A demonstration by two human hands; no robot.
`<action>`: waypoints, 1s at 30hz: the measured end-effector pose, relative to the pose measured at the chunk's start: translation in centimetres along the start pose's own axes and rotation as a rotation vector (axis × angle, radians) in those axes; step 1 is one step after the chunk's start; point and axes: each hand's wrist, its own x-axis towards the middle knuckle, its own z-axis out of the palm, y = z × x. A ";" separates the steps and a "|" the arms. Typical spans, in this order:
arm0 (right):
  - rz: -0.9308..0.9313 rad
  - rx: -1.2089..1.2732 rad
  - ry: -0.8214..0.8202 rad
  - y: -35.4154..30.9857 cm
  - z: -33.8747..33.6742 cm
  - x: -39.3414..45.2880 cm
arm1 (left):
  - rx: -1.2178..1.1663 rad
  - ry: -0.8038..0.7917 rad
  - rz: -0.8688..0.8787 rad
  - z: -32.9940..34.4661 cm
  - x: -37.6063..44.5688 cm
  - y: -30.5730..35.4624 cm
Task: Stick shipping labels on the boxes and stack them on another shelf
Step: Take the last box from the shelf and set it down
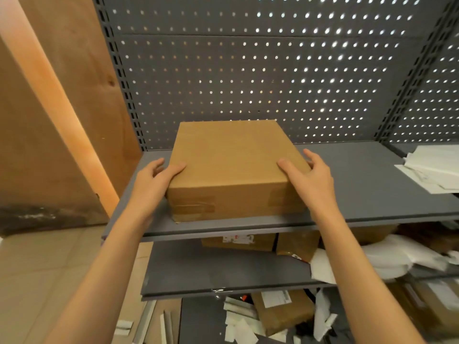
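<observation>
A flat brown cardboard box (231, 165), taped on its front face, lies on the upper grey shelf (367, 189), towards its left end. No label shows on its top. My left hand (154, 180) grips its near left corner, thumb on top and fingers along the side. My right hand (308, 177) grips the near right corner the same way. A pile of white label sheets (432, 167) lies at the shelf's right end.
A perforated grey back panel (248, 70) closes the shelf behind. The shelf below (198, 271) carries labelled boxes (238, 242) and crumpled white paper (387, 259). More boxes and paper scraps (280, 311) lie at the bottom. A wooden board (49, 120) stands at the left.
</observation>
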 end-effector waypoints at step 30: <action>-0.267 0.189 0.149 3.3 -17.9 7.4 | -0.198 0.048 0.314 18.0 -6.3 8.5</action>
